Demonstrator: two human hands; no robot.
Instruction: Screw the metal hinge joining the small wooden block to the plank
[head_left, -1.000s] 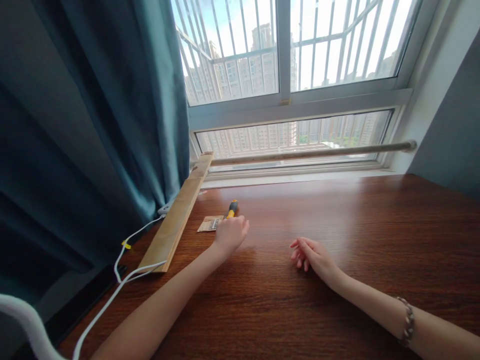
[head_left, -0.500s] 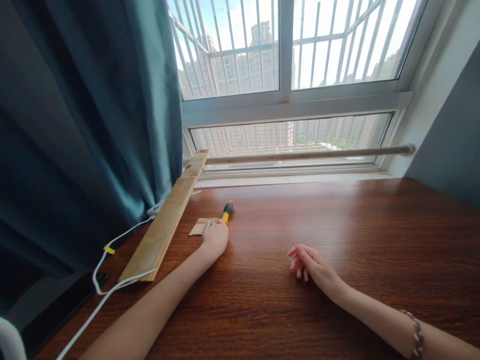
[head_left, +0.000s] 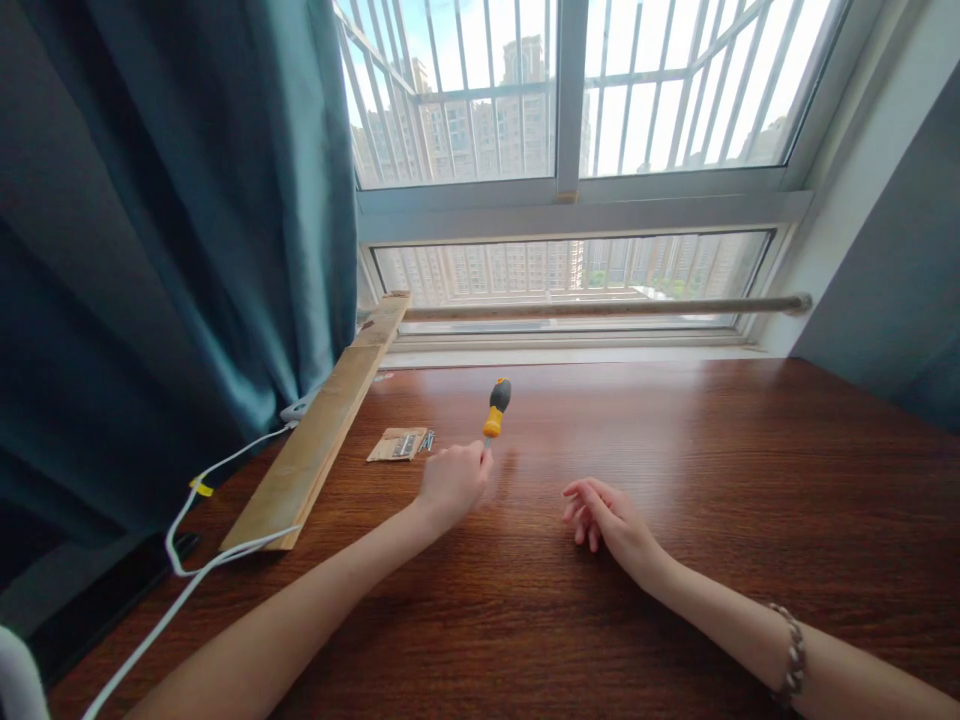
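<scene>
My left hand (head_left: 454,483) is closed around the metal shaft of a screwdriver (head_left: 498,407). Its black and yellow handle points up and away from me, and its tip is hidden by the hand. Just beyond that hand, a small brown packet (head_left: 396,444) lies on the table with several screws (head_left: 427,440) at its right edge. My right hand (head_left: 606,520) hovers over or rests on the tabletop, palm turned inward. Its fingers are loosely curled and slightly apart, with nothing visible in them.
A long wooden board (head_left: 322,420) lies at the left of the dark wood table (head_left: 675,440). A white cable (head_left: 180,600) crosses the board's near end. Blue curtains (head_left: 247,220) hang at the left, and a horizontal pole (head_left: 600,309) spans the window.
My left hand has moved right with the screwdriver, lifting it away from the packet and exposing the screws. My right hand keeps its pose; the view has shifted slightly.
</scene>
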